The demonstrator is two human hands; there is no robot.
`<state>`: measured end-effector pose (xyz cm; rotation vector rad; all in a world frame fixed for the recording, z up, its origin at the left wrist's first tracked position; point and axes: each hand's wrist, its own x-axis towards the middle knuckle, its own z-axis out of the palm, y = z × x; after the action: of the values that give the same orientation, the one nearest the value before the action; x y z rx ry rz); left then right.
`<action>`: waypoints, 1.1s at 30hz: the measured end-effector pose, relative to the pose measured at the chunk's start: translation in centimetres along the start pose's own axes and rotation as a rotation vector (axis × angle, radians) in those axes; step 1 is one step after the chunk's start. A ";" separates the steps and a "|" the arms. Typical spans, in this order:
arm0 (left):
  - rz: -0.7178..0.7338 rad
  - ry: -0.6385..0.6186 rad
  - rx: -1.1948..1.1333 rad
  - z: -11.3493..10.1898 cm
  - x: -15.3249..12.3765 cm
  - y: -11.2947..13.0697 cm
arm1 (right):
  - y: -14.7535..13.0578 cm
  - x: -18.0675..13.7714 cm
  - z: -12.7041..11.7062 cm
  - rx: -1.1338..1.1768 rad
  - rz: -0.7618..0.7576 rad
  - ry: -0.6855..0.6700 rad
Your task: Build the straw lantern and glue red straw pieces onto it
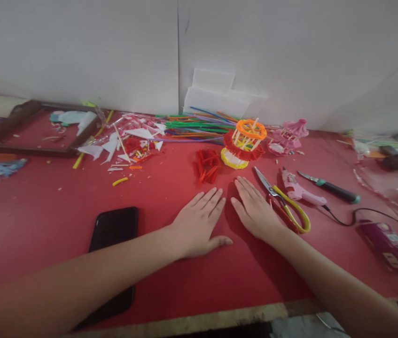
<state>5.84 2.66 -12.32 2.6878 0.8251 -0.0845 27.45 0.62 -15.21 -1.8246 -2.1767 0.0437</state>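
Observation:
My left hand (200, 223) lies flat, palm down, on the red table (43, 211), fingers stretched out and holding nothing. My right hand (255, 209) lies flat beside it, fingers together and extended, also holding nothing. Just beyond my fingertips sit a pile of red straw pieces (206, 165) and a small lantern-like straw model (244, 143) with an orange ring on top, a red fringe and a yellow base. Yellow-handled scissors (285, 204) lie right of my right hand, almost touching it.
A black phone (114, 234) lies under my left forearm. A pink glue gun (299, 190), a dark-handled knife (329, 187), a purple box (385, 241) and a cable sit at right. Coloured straws (191, 126), paper scraps and a wooden frame (26, 126) lie along the back.

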 end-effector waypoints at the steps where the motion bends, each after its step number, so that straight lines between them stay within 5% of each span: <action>1: -0.001 -0.009 0.003 -0.1 -0.4 -0.1 | -0.5 -0.1 -0.1 -0.002 -0.024 -0.031; 6: -0.023 0.056 0.059 0.2 -3.7 -1.8 | -4.1 -1.6 -0.3 -0.013 -0.161 -0.145; 11: -0.160 0.251 0.165 0.6 -5.9 -4.4 | -7.6 -1.8 -0.1 0.075 -0.189 -0.190; 15: -0.255 0.434 0.231 -0.5 -5.2 -4.9 | -8.7 0.4 -0.4 0.460 -0.165 -0.249; 17: -0.269 0.518 0.224 -1.1 -4.7 -4.0 | -8.3 1.8 -0.6 0.822 -0.048 -0.236; 20: -0.268 0.586 0.163 -1.1 -4.7 -1.8 | -6.8 3.5 -0.4 1.307 0.291 0.014; 23: -0.010 0.323 0.041 0.0 -4.9 0.5 | -5.1 4.8 -0.2 1.504 0.457 0.223; 25: 0.232 0.132 -0.052 0.8 -4.6 1.4 | -4.3 5.4 -0.2 1.371 0.370 0.246; 27: 0.360 0.042 -0.123 1.4 -3.9 1.8 | -3.9 6.1 -0.5 1.036 0.081 0.195; 30: 0.361 -0.007 -0.166 1.4 -2.5 1.3 | -3.9 7.3 -0.5 0.464 -0.396 0.023; 33: 0.311 -0.002 -0.138 0.7 -2.1 -0.2 | -3.8 8.3 0.1 0.132 -0.539 -0.099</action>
<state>4.06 1.46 -12.73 2.6469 0.3879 0.0417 22.51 7.97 -12.77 -1.1424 -2.5908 0.1585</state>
